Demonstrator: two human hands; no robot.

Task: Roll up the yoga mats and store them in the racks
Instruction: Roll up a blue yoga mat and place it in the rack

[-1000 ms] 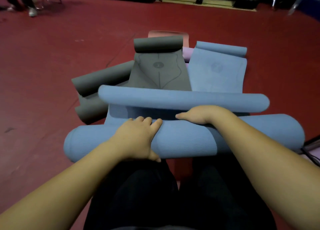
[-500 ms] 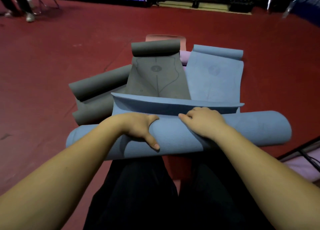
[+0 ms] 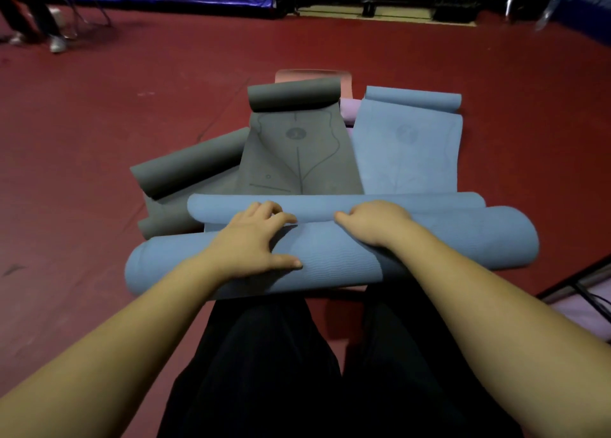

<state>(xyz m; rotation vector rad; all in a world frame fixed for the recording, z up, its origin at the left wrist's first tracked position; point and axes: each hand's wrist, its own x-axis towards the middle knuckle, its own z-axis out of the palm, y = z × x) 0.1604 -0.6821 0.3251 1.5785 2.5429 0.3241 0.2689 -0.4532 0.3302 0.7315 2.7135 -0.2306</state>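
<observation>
Left of centre: grey mats (image 3: 188, 170), partly rolled, lie on the red floor (image 3: 99, 113). Centre frame: blue mat roll (image 3: 330, 259) lies crosswise. Left hand (image 3: 254, 239) rests on the roll, fingers curled over its far edge, grasping it. Right hand (image 3: 373, 221) likewise grips the roll. Upper right: second blue mat (image 3: 410, 146), unrolled, far end curled.

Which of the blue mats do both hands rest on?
The thick blue roll nearest the person: the left hand and right hand lie on it. The other blue mat lies mostly flat, farther off on the right, untouched.
</observation>
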